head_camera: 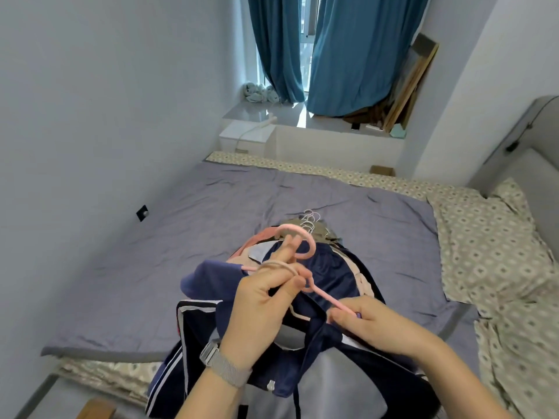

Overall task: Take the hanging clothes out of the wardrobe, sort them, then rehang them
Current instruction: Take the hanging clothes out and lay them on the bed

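Note:
A pink hanger (305, 240) is held over a pile of clothes (341, 267) lying on the bed. My left hand (263, 300) grips the hanger just under its hook, with a thin cord looped around the fingers. My right hand (372, 322) pinches the hanger's right arm lower down. A navy jacket with white stripes (196, 334) hangs from the hanger and drapes over the bed's near edge. Behind the pink hook, several pale wire hanger hooks (311, 219) stick out of the pile.
The bed carries a grey-blue blanket (211, 237) over a patterned sheet (496, 237). A grey headboard (532, 164) stands at right. A white nightstand (246, 137) and a window ledge with blue curtains (357, 55) lie beyond. A wall runs along the left.

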`<state>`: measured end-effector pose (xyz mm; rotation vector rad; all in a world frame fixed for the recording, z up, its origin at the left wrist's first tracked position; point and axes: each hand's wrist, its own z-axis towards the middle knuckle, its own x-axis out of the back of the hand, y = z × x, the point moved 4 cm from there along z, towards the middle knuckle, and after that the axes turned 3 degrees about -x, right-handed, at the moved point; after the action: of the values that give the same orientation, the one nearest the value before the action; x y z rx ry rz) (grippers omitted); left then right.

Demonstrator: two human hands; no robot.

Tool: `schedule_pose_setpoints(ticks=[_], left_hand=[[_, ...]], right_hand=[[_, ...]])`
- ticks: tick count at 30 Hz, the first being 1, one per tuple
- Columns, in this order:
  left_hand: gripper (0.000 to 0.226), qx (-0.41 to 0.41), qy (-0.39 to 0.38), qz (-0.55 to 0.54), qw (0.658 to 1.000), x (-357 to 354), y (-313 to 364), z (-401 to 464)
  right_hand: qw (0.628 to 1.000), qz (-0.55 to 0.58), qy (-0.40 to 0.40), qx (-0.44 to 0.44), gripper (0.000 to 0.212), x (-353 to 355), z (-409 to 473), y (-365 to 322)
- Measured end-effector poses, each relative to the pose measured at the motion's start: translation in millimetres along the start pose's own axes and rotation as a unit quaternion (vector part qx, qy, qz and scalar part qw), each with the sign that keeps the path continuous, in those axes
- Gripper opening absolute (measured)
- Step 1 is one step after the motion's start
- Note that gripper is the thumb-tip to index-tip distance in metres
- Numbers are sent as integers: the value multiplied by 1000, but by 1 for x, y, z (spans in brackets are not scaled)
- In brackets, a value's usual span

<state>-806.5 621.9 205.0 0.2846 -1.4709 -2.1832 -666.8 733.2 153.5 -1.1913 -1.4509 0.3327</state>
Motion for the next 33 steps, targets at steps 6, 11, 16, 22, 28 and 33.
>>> schedule_pose_setpoints(ticks=[6, 11, 16, 22, 28, 33], left_hand=[[16, -66, 70, -63, 993, -17, 32, 56], [16, -75, 86, -41, 993, -28, 41, 84], [13, -67, 101, -22, 992, -35, 28, 100], [26, -42, -62, 176, 981, -46, 23, 148], [24, 96, 20, 302, 948, -10, -82, 134], [25, 284, 32, 285, 915, 3, -184, 93]], right_hand=[[995, -63, 50, 66, 52, 51, 24, 9], [974, -65, 168, 140, 34, 83, 16, -12], [941, -223, 244, 73, 42, 60, -1, -8], [947, -127, 295, 12, 33, 129, 45, 29], [982, -23, 188, 16, 12, 194, 145, 72], [997, 39, 67, -8, 12, 178, 238, 123]])
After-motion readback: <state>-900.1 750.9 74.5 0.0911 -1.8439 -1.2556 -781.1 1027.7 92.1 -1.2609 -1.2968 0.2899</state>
